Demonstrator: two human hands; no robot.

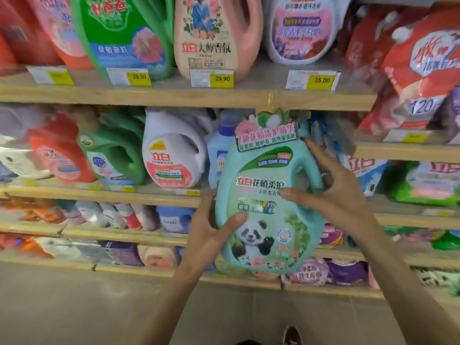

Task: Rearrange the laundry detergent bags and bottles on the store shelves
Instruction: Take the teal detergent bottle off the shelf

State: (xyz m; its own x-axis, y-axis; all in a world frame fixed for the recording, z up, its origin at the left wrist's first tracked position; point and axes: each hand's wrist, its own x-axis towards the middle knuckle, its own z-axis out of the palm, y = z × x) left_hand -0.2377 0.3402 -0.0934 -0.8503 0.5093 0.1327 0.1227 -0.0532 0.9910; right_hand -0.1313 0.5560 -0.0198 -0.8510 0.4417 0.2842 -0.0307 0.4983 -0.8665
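A teal detergent bottle (267,175) with a panda on its label hangs upright in front of the second shelf, off the board. My left hand (211,227) grips its lower left side, thumb across the label. My right hand (333,192) touches the bottle at its handle on the right, fingers spread and thumb on the label. Behind the bottle stands a pale blue bottle (219,150), partly hidden. A white bottle (174,150) stands to its left.
The top shelf (174,95) carries a green bottle (124,33), a pink bottle (216,36) and a white bottle (301,28) behind price tags. Red bags (420,68) lean at the right. Lower shelves hold several bags. The grey floor (74,307) lies below.
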